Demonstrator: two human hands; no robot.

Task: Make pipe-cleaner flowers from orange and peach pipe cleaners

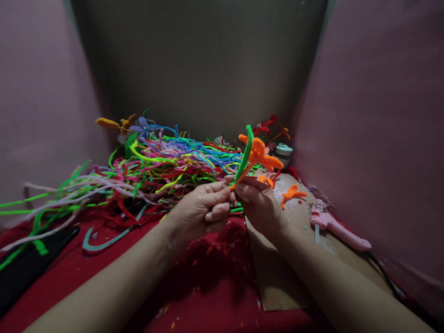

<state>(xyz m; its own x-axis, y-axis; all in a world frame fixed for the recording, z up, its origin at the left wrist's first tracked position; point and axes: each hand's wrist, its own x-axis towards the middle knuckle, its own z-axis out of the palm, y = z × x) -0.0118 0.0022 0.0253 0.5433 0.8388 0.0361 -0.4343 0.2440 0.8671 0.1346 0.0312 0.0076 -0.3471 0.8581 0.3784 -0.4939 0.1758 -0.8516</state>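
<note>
An orange pipe-cleaner flower (pixel 258 150) with a long green pipe-cleaner leaf (pixel 245 155) stands upright between my two hands. My left hand (pixel 211 203) pinches the lower end of its stem, fingers curled. Close against it, my right hand (pixel 258 201) grips the stem just under the blossom and leaf, thumb and fingers together. The stem's lowest part is mostly hidden by my fingers. Right of my right hand, a small orange pipe-cleaner piece (pixel 293 195) lies on the board.
A large heap of coloured pipe cleaners (pixel 180 159) spreads behind and left. A pink hot glue gun (pixel 340 226) rests on the wooden board (pixel 277 282) at right, its cord trailing. Also there: a pale-lidded jar (pixel 283 150), a teal curved strip (pixel 111 245) and red cloth (pixel 194 296).
</note>
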